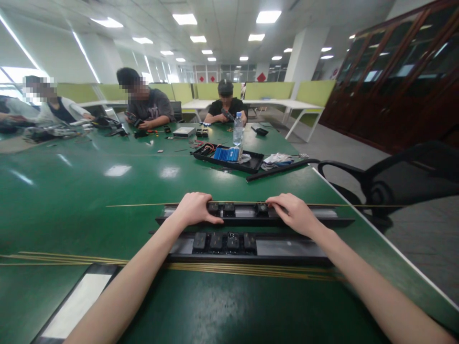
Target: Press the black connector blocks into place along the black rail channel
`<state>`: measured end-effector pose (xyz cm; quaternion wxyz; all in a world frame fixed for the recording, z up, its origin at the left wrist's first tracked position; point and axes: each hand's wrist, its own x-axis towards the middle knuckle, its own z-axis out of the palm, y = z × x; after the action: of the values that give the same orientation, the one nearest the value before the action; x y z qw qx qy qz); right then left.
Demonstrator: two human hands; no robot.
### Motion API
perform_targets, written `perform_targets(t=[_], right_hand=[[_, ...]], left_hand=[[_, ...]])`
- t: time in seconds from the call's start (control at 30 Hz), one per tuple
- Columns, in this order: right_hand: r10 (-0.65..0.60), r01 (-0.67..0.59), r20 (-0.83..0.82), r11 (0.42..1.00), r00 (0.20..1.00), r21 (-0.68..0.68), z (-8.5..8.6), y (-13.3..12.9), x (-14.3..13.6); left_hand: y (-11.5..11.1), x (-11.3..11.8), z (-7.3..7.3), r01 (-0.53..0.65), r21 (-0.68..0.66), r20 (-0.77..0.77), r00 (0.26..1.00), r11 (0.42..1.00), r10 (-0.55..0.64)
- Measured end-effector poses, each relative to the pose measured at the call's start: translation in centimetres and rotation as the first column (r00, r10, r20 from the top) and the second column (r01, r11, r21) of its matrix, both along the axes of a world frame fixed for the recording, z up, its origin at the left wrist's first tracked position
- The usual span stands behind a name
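Observation:
A long black channel (247, 221) with a silvery inside lies across the table before me, with several black blocks (229, 209) in it. One thin brass-coloured rod (143, 205) runs lengthwise along its far side and sticks out past both ends. My left hand (193, 209) is closed over the channel's left part, thumb at the near edge, fingers at the far side by the rod. With bent fingers, my right hand (292, 212) pinches at the rod beside a black block (261, 209); its exact contact is partly hidden. Nearer me lies a second channel (290, 247) holding several blocks (215, 242).
Several loose brass rods (229, 268) lie along the near side. A black-edged white panel (77, 301) is under my left forearm. Farther off are a black tray (251, 162), a water bottle (237, 129), a black strip (276, 170) and people seated working. A chair (405, 172) stands right.

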<state>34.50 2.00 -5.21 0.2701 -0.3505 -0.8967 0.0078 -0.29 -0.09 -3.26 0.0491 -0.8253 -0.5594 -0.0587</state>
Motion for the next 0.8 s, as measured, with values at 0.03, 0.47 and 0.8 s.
perform_targets(t=[0.03, 0.47, 0.8], right_hand=[[0.004, -0.004, 0.0, 1.0, 1.0, 0.006, -0.12, -0.04, -0.12], [0.022, -0.023, -0.016, 1.0, 1.0, -0.016, 0.03, -0.33, -0.28], [0.035, -0.035, 0.002, 0.999, 0.999, -0.02, -0.11, -0.21, -0.26]], left_hand=[[0.01, 0.01, 0.01, 0.0, -0.003, 0.002, 1.0, 1.0, 0.0], [0.08, 0.11, 0.06, -0.024, -0.036, 0.006, 1.0, 0.999, 0.024], [0.02, -0.05, -0.06, -0.016, -0.02, 0.011, 1.0, 1.0, 0.016]])
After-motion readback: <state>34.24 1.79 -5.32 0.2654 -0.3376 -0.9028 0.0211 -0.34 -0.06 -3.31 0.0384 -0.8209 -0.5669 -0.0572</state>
